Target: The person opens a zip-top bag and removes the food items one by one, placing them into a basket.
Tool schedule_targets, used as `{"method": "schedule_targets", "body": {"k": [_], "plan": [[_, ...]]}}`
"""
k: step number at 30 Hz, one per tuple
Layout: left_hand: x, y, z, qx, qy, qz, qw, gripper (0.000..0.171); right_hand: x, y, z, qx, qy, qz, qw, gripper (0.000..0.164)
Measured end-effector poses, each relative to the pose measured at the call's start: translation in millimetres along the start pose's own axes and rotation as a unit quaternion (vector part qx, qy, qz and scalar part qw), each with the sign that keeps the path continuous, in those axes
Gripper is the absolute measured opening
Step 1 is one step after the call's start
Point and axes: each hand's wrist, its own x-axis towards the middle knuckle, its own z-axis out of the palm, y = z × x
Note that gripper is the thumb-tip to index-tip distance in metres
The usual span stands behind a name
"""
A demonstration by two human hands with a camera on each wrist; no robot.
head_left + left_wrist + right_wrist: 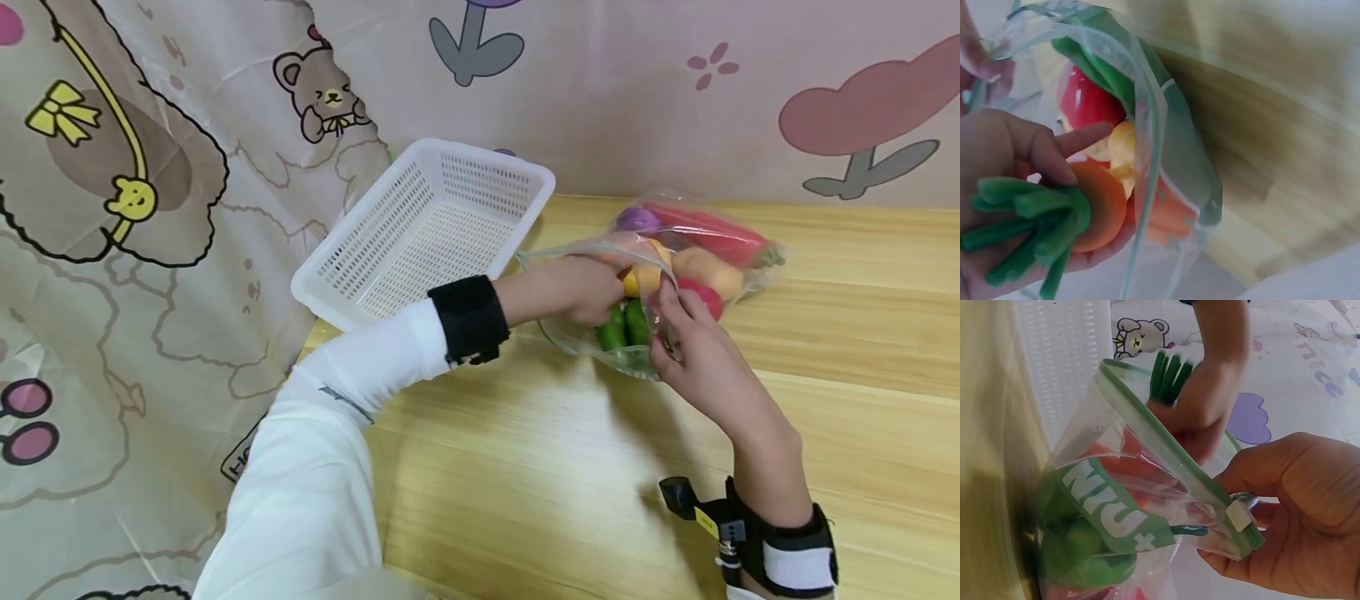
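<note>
A clear zip bag (1110,459) with a green rim lies on the table, filled with toy-like vegetables. My left hand (592,287) reaches into its mouth. In the left wrist view that hand grips an orange carrot (1102,209) with a green leafy top. Beyond its fingers sit a red piece (1085,100) and a yellow piece (1124,144). My right hand (708,367) pinches the bag's rim beside a white slider (1239,515), keeping the mouth apart. Green pieces (626,327) show through the near side.
A white slotted plastic basket (352,225) stands to the left of the bag, behind my left forearm. Behind the wooden table (525,467) hangs a printed cloth (600,92), which also covers the left side.
</note>
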Motion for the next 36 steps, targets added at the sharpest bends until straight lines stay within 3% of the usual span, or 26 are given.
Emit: {"method": "schedule_targets", "body": {"k": [3, 7, 9, 13, 19, 21, 24, 28, 36], "plan": [[-21.8, -6.7, 5.0, -0.005, 0.029, 0.044, 0.9986, 0.027, -1, 1, -1, 0.001, -0.004, 0.004, 1.000, 0.067], [-57.8, -21.4, 18.5, -0.038, 0.078, 0.118, 0.9892, 0.033, -1, 3, -2, 0.005, 0.002, 0.000, 1.000, 0.066], [-77.1, -29.3, 25.9, -0.066, 0.097, 0.129, 0.9846, 0.041, -2, 4, -2, 0.008, 0.005, -0.002, 1.000, 0.065], [-114.4, -46.3, 41.4, -0.103, 0.144, 0.113, 0.9776, 0.053, -2, 6, -2, 0.009, 0.007, 0.001, 1.000, 0.064], [-157.6, -74.0, 69.1, -0.135, 0.197, 0.034, 0.9705, 0.061, -2, 7, -2, -0.005, 0.012, -0.005, 1.000, 0.064], [-165.3, -81.2, 78.3, -0.142, 0.201, 0.013, 0.9692, 0.062, -1, 7, -2, -0.004, 0.012, -0.007, 1.000, 0.063], [-170.6, -87.4, 90.1, -0.143, 0.208, 0.006, 0.9675, 0.064, -1, 6, -1, 0.002, 0.007, -0.012, 1.000, 0.063], [-172.8, -90.6, 101.2, -0.155, 0.217, 0.013, 0.9637, 0.063, -2, 6, 0, 0.011, 0.002, -0.016, 1.000, 0.062], [-172.1, -97.5, 116.5, -0.172, 0.228, -0.008, 0.9583, 0.057, -2, 9, -4, 0.001, 0.007, -0.004, 1.000, 0.063]]}}
